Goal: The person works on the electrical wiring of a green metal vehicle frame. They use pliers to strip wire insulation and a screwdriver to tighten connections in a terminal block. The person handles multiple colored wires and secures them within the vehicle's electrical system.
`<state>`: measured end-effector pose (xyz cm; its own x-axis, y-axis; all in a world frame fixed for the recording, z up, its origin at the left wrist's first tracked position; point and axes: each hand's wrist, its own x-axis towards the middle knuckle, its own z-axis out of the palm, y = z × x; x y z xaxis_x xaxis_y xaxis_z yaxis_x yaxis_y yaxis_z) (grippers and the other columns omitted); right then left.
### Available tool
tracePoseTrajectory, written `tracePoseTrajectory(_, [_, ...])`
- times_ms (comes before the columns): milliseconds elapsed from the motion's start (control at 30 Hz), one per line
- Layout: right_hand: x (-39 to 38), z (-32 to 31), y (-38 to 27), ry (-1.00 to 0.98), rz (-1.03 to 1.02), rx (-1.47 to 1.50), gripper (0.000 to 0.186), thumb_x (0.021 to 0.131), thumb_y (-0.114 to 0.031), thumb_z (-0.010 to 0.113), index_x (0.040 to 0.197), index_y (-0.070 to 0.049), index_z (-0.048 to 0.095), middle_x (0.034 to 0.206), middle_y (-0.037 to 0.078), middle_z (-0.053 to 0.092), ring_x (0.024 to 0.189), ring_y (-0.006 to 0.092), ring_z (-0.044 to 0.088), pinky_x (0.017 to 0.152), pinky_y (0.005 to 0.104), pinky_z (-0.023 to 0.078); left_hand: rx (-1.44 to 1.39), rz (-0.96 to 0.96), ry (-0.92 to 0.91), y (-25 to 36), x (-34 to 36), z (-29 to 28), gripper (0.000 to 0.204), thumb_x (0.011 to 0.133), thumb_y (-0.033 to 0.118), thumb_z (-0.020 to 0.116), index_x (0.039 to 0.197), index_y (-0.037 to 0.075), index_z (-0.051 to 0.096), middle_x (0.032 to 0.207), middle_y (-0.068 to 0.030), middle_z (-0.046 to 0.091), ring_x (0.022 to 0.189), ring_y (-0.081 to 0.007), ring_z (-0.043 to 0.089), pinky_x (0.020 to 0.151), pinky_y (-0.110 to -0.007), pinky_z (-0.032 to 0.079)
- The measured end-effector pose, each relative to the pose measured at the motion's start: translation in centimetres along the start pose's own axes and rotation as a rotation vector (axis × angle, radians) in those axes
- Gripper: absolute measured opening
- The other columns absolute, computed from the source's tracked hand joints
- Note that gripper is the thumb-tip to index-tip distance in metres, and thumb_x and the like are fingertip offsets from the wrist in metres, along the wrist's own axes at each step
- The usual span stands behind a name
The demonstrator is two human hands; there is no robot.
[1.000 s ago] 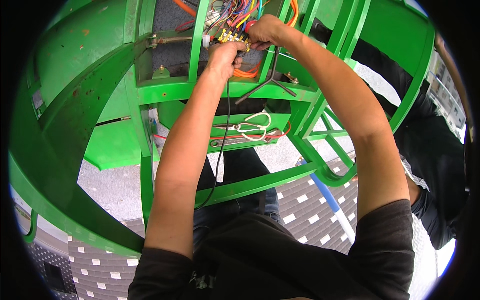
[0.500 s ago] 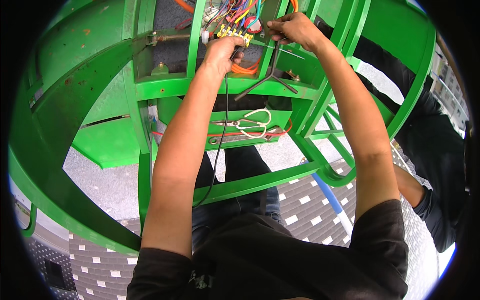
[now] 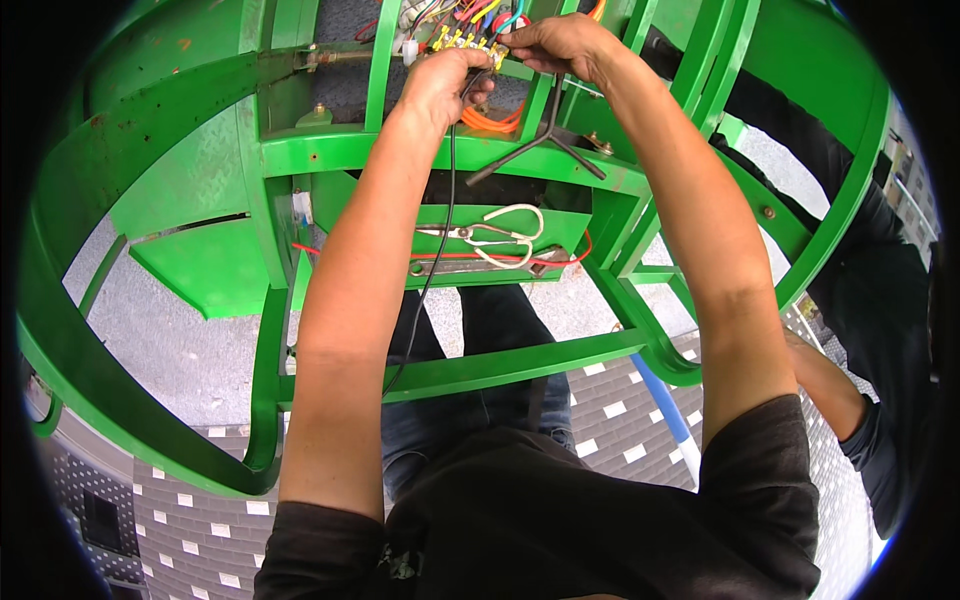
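Observation:
My left hand (image 3: 442, 84) is closed around the upper part of a thin black cable (image 3: 452, 160), its thumb against the lower side of a terminal block (image 3: 462, 42) with yellow lugs. From there the cable hangs down over the green frame. My right hand (image 3: 562, 48) pinches at the block's right end, beside a teal wire (image 3: 510, 22); whatever sits between its fingertips is too small to make out. Below this hand hangs a dark Y-shaped wrench (image 3: 549, 132), its top end hidden behind the fingers. I cannot tell whether the hand touches it.
White-handled scissors (image 3: 510, 237), a spanner (image 3: 440, 267) and a red wire (image 3: 575, 260) lie on a green ledge (image 3: 450, 218). Orange cable (image 3: 490, 122) coils under the block. Green bars (image 3: 500, 365) cross before me. Another person in dark clothes (image 3: 880, 330) is at the right.
My right hand has moved left, bringing its fingertips to the terminal block's right end. My left hand keeps its place on the cable. The whole view has shifted slightly.

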<state>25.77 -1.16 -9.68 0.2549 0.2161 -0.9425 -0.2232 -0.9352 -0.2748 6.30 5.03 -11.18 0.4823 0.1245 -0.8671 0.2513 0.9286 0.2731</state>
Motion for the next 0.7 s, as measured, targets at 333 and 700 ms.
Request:
tracePoseTrajectory(333, [-2.4, 1.1, -1.4, 0.161, -0.093, -0.232, 0.021, 0.076, -0.017, 0.088, 0.077, 0.000, 0.075, 0.073, 0.009, 0.073, 0.056, 0.0175, 0.065, 0.047, 0.0312, 0.048, -0.065, 0.045, 0.039, -0.2, 0.3, 1.0, 0.009, 0.093, 0.004, 0.066, 0.101, 0.002, 0.067, 0.086, -0.0068, 0.068, 0.064, -0.0159, 0.061, 0.053, -0.029, 0.048])
tracePoseTrajectory(700, [-2.4, 1.4, -0.1, 0.208, -0.396, -0.575, 0.029, 0.085, -0.026, 0.083, 0.096, 0.000, 0.077, 0.084, 0.010, 0.075, 0.075, 0.0185, 0.071, 0.064, 0.0308, 0.057, -0.125, 0.041, 0.000, -0.5, 0.7, 0.8, 0.007, 0.092, 0.001, 0.065, 0.099, 0.001, 0.067, 0.082, -0.0059, 0.065, 0.062, -0.0147, 0.056, 0.052, -0.028, 0.046])
